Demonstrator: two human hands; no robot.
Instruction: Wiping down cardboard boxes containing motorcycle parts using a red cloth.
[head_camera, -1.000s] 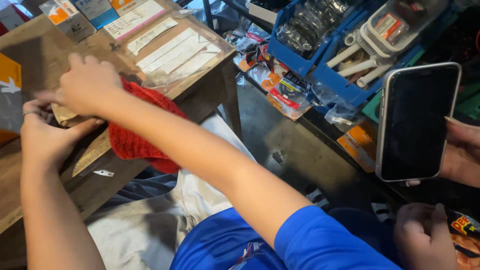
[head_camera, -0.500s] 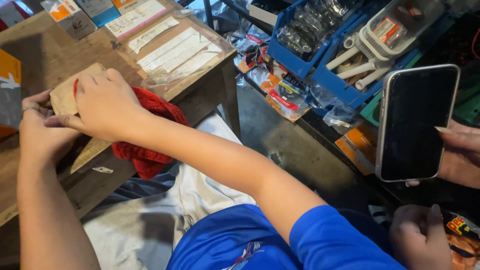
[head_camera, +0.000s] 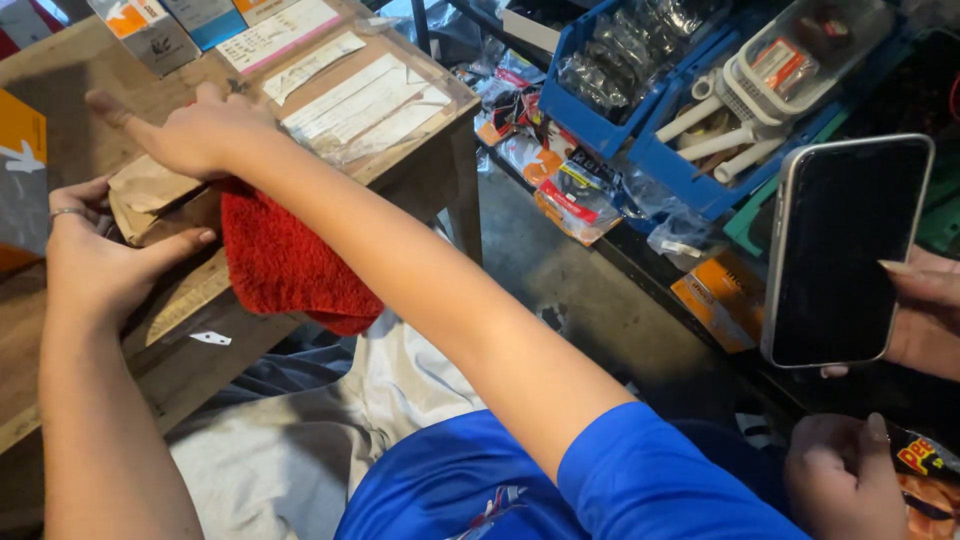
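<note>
- Lower centre of the frame: my blue sleeve (head_camera: 640, 480) filled the foreground, the arm running diagonally up toward the upper left.
- At lower right, another person's hand (head_camera: 925, 315) held a dark-screened phone (head_camera: 848, 250) upright; their second hand (head_camera: 840, 470) rested below it, apart from my work.
- Middle left: my left hand (head_camera: 95, 265) gripped the near edge of a brown paper packet (head_camera: 150, 195), thumb pressed along its side, fingers curled under it.
- Just right of it, a red cloth (head_camera: 285, 260) lay half under the packet, drooping over the edge of the wooden table (head_camera: 200, 350).
- Upper left: my right hand (head_camera: 190, 130) lay flat across the packet's far side, fingers stretched out and open, index finger pointing toward the frame's left edge, gripping nothing.
- To do this well, I judged I should keep the left grip firm and press evenly with the flat right palm so the paper creased cleanly without sliding on the cloth.
- Against the picture half a second earlier, my right hand had moved farther up the table and spread out, uncovering more of the packet and cloth.
- Farthest back, clear-bagged paper slips (head_camera: 350, 95) sat on the table's far corner; blue bins (head_camera: 640, 90) of parts stood at upper right.
</note>
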